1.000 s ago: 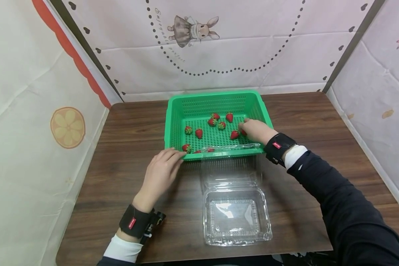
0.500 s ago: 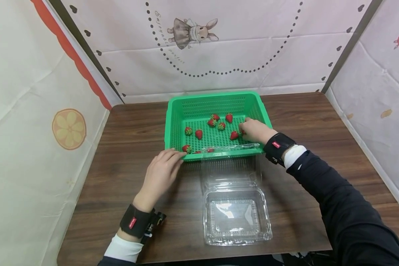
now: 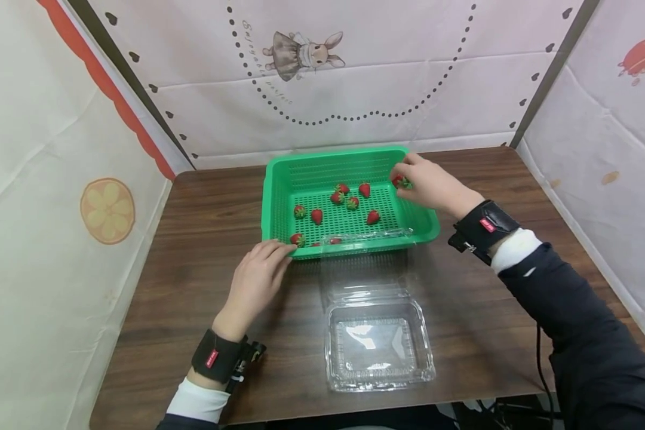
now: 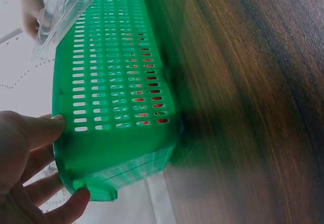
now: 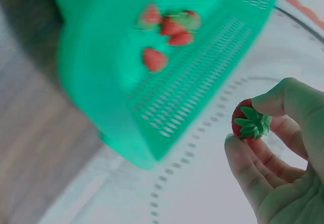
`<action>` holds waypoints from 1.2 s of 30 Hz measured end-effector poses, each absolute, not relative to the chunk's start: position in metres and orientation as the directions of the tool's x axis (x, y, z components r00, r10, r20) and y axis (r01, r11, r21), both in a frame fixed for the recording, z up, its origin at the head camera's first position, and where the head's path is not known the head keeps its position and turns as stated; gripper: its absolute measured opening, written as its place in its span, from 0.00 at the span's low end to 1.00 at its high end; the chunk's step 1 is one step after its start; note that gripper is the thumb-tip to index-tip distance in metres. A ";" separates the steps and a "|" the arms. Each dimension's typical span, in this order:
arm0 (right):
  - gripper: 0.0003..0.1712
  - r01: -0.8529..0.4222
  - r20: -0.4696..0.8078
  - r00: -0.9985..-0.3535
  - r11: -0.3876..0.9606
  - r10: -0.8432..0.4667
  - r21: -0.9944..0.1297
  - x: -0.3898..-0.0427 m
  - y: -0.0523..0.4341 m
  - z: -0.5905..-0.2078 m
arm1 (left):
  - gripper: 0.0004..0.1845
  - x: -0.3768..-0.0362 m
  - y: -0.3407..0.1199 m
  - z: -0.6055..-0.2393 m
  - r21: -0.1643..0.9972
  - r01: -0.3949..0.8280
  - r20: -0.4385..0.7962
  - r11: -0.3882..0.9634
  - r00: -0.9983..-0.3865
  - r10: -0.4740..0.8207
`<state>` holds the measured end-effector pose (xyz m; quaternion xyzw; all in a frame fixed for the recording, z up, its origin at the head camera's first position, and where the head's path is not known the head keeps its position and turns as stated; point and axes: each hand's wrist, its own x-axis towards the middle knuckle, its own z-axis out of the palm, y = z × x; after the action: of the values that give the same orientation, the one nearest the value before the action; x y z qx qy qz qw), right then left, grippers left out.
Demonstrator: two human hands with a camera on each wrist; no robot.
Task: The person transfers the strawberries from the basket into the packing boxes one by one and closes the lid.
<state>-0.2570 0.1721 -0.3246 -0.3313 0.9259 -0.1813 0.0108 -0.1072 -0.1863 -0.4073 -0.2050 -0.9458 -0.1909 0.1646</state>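
My right hand (image 3: 435, 186) pinches a strawberry (image 5: 243, 117) between thumb and fingertips, its green leaves showing in the right wrist view. It is held above the right side of a green plastic basket (image 3: 333, 156). Several strawberries lie spread over the basket floor, such as a single strawberry (image 3: 373, 217) at the right. At the front left corner, my left hand (image 3: 254, 284) grips the basket rim, with the thumb on the front side and fingers around the corner in the left wrist view. A clear hinged plastic container (image 3: 375, 349) lies open in front, its lid overlapping the basket's front rim.
The wooden table (image 3: 209, 203) carries everything, with its front edge near the bottom of the head view. Printed white cloth (image 3: 193, 113) walls it at the back and both sides. A black cable (image 3: 540, 364) hangs beside the right sleeve.
My right hand has risen from the basket floor, up and to the right, bringing a strawberry with it. The left hand still holds the basket corner. The head view has shifted slightly.
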 end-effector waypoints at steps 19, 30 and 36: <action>0.17 -0.871 0.462 -0.491 0.416 -0.739 -0.261 -0.146 0.190 -0.306 | 0.14 -0.106 -0.185 -0.408 0.292 0.460 0.406 0.838 -0.853 0.327; 0.17 -0.831 0.281 -0.530 0.425 -0.800 -0.359 -0.095 0.186 -0.365 | 0.16 -0.104 -0.184 -0.410 0.257 0.471 0.447 0.844 -0.832 0.328; 0.17 -0.815 0.231 -0.543 0.439 -0.808 -0.378 -0.083 0.185 -0.384 | 0.16 -0.088 -0.176 -0.411 0.215 0.516 0.519 0.829 -0.780 0.351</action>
<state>-0.0832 0.1854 -0.3843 -0.4782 0.8483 -0.2274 -0.0078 -0.0877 -0.1763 -0.4113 -0.2338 -0.9268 -0.1755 0.2356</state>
